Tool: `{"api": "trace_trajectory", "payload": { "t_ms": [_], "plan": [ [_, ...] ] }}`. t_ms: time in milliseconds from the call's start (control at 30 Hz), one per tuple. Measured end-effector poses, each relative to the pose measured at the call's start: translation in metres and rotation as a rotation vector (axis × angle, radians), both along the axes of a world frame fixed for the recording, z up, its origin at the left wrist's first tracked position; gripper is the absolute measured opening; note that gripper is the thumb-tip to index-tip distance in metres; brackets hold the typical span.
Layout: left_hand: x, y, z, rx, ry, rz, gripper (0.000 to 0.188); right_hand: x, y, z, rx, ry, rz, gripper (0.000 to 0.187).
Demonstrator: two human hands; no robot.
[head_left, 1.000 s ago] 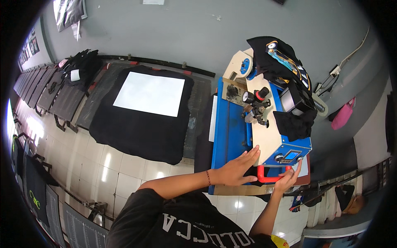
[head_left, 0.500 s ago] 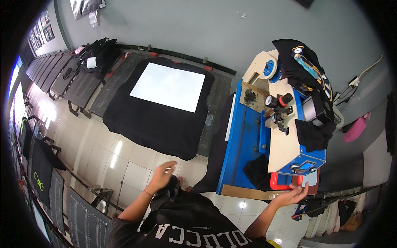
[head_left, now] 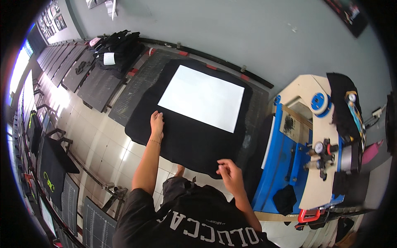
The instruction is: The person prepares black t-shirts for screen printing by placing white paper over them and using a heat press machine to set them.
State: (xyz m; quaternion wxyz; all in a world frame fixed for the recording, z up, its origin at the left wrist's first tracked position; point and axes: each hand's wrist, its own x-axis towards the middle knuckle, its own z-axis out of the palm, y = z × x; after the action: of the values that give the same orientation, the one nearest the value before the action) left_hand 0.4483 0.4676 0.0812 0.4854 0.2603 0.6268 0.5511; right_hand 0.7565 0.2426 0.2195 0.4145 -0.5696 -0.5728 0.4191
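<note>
A black garment [head_left: 186, 142], probably a shirt, lies spread over a dark flat board [head_left: 136, 89], with its lower edge hanging over the near side. On it rests a white rectangular sheet [head_left: 202, 99], set at a slant. My left hand [head_left: 156, 125] is over the garment's left part, just below the sheet's near left corner; its fingers are loosely bent, nothing visible in them. Close to the garment's near right edge is my right hand [head_left: 231, 175], fingers curled but apart. Whether it touches the cloth I cannot tell.
To the right stands a blue and cream press machine [head_left: 318, 165] with a gauge and a red handle [head_left: 309, 215]. Dark boards [head_left: 99, 91] line the wall on the left, one bearing piled black garments [head_left: 120, 49]. More boards [head_left: 97, 223] stand at the near left.
My right hand has left the red-handled front of the machine and moved left to the garment's near edge. My left hand has reached forward over the garment. The view has turned leftward.
</note>
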Motion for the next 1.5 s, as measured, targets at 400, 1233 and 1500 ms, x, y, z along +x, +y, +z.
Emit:
{"api": "trace_trajectory", "payload": {
  "t_ms": [400,1233,1500],
  "plan": [
    [-0.012,0.065,0.041,0.252,-0.059,-0.291,0.053,-0.183,0.286,-0.085,0.463,-0.683,-0.032,0.039],
    [0.026,0.223,0.024,0.446,1.404,-0.751,0.06,0.185,0.482,-0.138,-0.025,-0.328,-0.919,0.035],
    [0.071,0.347,-0.004,0.611,1.521,-0.872,0.054,0.243,0.429,0.055,0.397,-0.249,-1.032,0.034]
  ]
}}
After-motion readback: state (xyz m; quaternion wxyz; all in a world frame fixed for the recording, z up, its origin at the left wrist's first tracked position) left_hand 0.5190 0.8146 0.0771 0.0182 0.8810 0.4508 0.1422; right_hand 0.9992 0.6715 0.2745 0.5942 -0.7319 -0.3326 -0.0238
